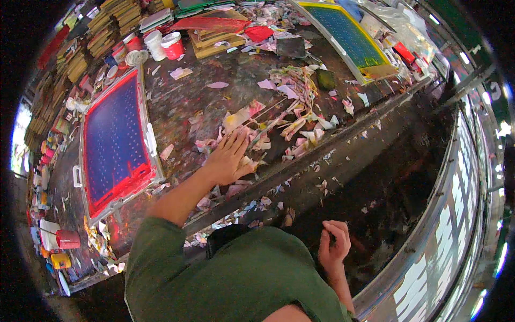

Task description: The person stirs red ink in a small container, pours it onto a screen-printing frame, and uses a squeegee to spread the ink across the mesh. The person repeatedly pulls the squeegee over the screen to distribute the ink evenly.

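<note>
Pressed flat on a heap of crumpled pink and pale scraps (255, 111), my left hand (228, 155) has its fingers stretched out near the table's front edge. The scraps look like paper or thin cloth; which, I cannot tell. A thin strip or stick runs through them past my fingertips. My right hand (334, 247) hangs at my side, away from the table, with fingers loosely bent, a gap before the thumb and nothing visible in it. Left of my left hand lies a printing screen (115, 142) with blue mesh and red borders.
A second printing screen (343, 35), yellow-bordered, lies at the far right of the stained table (214, 99). White and red tubs (173, 45) stand at the back left, near stacked wooden boards (115, 21). A red pot (67, 239) is at the left end. Scraps litter the floor.
</note>
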Demonstrator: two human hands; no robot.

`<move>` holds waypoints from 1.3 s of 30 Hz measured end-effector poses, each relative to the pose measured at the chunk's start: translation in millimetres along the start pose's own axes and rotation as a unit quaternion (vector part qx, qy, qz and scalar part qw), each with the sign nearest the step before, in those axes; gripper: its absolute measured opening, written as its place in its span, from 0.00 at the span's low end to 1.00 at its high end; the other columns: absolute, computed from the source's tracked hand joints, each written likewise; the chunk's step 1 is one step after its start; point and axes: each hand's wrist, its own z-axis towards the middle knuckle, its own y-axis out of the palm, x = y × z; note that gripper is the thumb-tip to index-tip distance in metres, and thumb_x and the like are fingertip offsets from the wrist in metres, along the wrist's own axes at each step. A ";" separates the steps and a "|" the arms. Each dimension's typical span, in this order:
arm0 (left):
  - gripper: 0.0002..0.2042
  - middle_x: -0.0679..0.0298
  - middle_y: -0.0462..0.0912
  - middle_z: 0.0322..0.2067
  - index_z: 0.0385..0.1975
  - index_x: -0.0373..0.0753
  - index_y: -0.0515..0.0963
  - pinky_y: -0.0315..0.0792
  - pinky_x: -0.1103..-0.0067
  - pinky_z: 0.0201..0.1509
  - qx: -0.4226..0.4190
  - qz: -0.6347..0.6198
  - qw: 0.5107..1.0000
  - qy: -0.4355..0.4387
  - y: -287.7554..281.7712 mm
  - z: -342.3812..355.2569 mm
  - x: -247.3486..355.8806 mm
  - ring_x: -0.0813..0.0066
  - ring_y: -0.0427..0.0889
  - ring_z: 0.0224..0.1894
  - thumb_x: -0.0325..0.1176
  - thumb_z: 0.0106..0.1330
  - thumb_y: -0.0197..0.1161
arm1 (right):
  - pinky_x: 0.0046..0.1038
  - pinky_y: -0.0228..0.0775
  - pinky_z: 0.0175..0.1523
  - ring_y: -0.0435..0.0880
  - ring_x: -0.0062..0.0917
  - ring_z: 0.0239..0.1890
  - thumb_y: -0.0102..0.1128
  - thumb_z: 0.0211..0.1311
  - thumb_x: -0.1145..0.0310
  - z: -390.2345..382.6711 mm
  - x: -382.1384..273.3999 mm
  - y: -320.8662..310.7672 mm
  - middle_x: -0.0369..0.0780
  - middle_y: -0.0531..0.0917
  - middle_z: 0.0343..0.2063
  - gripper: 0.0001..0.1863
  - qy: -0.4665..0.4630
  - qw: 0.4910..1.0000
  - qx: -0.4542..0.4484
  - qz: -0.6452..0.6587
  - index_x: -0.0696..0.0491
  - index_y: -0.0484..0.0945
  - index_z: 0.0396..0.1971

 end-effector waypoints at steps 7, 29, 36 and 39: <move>0.35 0.39 0.73 0.74 0.72 0.30 0.75 0.52 0.52 0.87 -0.147 -0.117 0.970 -0.156 -60.4 7.0 30.4 0.39 0.69 0.78 0.54 0.77 0.64 | 0.34 0.83 0.50 0.89 0.37 0.43 0.65 0.68 0.85 118.6 101.9 -10.4 0.47 0.89 0.45 0.11 -0.101 0.991 -0.048 0.079 0.57 0.85 0.47; 0.16 0.45 0.89 0.51 0.49 0.38 0.85 0.80 0.52 0.60 0.255 -0.155 0.896 -0.329 45.8 404.2 -14.7 0.40 0.85 0.58 0.43 0.76 0.60 | 0.35 0.82 0.48 0.87 0.34 0.45 0.61 0.73 0.85 189.5 290.0 -96.2 0.44 0.87 0.42 0.09 -0.049 0.994 -0.070 0.062 0.58 0.84 0.46; 0.29 0.44 0.80 0.69 0.68 0.38 0.77 0.78 0.49 0.68 0.372 -0.209 0.854 -0.299 8.5 362.5 4.6 0.42 0.79 0.71 0.52 0.75 0.66 | 0.37 0.82 0.50 0.87 0.39 0.44 0.62 0.75 0.80 222.9 296.8 -59.5 0.45 0.89 0.42 0.07 -0.074 0.982 -0.087 0.151 0.58 0.85 0.48; 0.42 0.44 0.69 0.78 0.79 0.40 0.68 0.62 0.38 0.79 0.167 -0.093 0.919 -0.344 4.5 324.6 31.2 0.37 0.66 0.80 0.60 0.71 0.68 | 0.38 0.82 0.51 0.87 0.39 0.45 0.61 0.74 0.81 249.8 277.4 -27.6 0.45 0.89 0.43 0.08 -0.118 0.963 -0.138 0.198 0.58 0.84 0.48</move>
